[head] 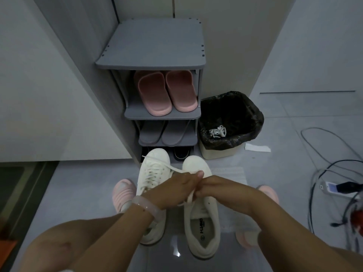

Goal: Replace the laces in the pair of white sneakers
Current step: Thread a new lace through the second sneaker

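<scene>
- Your left hand (176,190) and right hand (214,190) both pinch the white lace (190,197) above the right sneaker (202,228) on the floor.
- The lace looks limp and light; grip near its tip.
- The left sneaker (154,173) is already laced.

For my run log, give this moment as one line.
left hand grips lace | right hand grips lace | right sneaker being laced | left sneaker laced
</scene>
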A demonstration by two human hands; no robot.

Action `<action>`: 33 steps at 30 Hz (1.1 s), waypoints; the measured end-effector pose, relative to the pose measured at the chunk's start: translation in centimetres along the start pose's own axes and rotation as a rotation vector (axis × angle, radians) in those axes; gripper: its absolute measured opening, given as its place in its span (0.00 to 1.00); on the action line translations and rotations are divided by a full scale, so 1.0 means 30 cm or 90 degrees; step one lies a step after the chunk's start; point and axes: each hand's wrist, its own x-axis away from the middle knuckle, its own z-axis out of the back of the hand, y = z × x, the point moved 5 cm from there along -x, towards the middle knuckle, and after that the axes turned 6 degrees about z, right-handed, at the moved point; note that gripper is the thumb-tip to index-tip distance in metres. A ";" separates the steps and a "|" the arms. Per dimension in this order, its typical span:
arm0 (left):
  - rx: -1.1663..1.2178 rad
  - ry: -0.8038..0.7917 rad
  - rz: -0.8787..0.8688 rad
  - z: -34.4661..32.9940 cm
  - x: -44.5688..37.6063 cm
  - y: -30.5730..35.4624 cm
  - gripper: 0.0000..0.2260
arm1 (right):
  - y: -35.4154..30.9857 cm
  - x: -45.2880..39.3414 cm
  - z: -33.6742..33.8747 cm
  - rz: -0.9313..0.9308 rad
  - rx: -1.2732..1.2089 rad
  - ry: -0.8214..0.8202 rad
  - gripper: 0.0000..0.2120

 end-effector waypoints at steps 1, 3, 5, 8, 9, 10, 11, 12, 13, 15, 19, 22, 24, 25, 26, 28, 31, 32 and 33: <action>0.011 0.001 -0.020 0.001 0.004 -0.001 0.32 | 0.003 0.004 0.004 0.007 -0.077 0.005 0.13; 0.022 -0.009 -0.017 0.003 0.008 -0.018 0.24 | 0.009 0.013 0.006 0.018 -0.199 0.027 0.11; 0.053 -0.057 0.033 -0.005 0.017 -0.039 0.21 | 0.004 0.015 0.013 0.038 -0.221 0.060 0.09; -0.084 -0.134 0.123 -0.012 0.039 -0.085 0.20 | -0.029 0.017 0.077 0.103 -0.285 0.176 0.12; -0.191 -0.172 0.131 -0.019 0.049 -0.095 0.17 | -0.047 0.028 0.119 0.136 -0.364 0.231 0.13; -0.261 -0.195 0.128 -0.029 0.058 -0.102 0.15 | -0.072 0.046 0.163 0.175 -0.425 0.276 0.13; -0.284 -0.190 0.119 -0.036 0.063 -0.101 0.14 | -0.101 0.067 0.205 0.214 -0.459 0.311 0.12; -0.287 -0.154 0.103 -0.035 0.064 -0.092 0.13 | -0.134 0.090 0.242 0.250 -0.474 0.341 0.12; -0.278 -0.102 0.078 -0.031 0.060 -0.079 0.13 | -0.166 0.115 0.274 0.283 -0.483 0.366 0.12; -0.254 -0.047 0.051 -0.031 0.050 -0.059 0.16 | -0.216 0.168 0.328 0.341 -0.496 0.422 0.10; -0.187 -0.059 0.094 -0.057 0.034 -0.067 0.21 | -0.260 0.286 0.414 0.404 -0.487 0.586 0.10; -0.141 0.034 0.108 -0.026 0.010 -0.078 0.20 | -0.254 0.372 0.472 0.430 -0.509 0.683 0.10; -0.219 0.061 0.110 -0.019 -0.004 -0.089 0.23 | -0.246 0.424 0.508 0.452 -0.521 0.709 0.10; -0.263 0.060 0.113 -0.026 -0.008 -0.098 0.25 | -0.241 0.444 0.523 0.457 -0.523 0.717 0.09; -0.295 0.059 0.121 -0.037 -0.010 -0.108 0.27 | -0.235 0.459 0.535 0.457 -0.521 0.726 0.06; -0.332 0.098 0.126 -0.047 -0.019 -0.124 0.25 | -0.218 0.475 0.543 0.434 -0.504 0.755 0.04; -0.433 0.181 0.117 -0.042 -0.034 -0.125 0.15 | -0.193 0.464 0.533 0.352 -0.464 0.801 0.08; -0.455 0.195 0.121 -0.042 -0.033 -0.126 0.12 | -0.189 0.452 0.524 0.332 -0.450 0.807 0.08; -0.458 0.206 0.121 -0.042 -0.031 -0.123 0.10 | -0.187 0.438 0.513 0.317 -0.439 0.809 0.07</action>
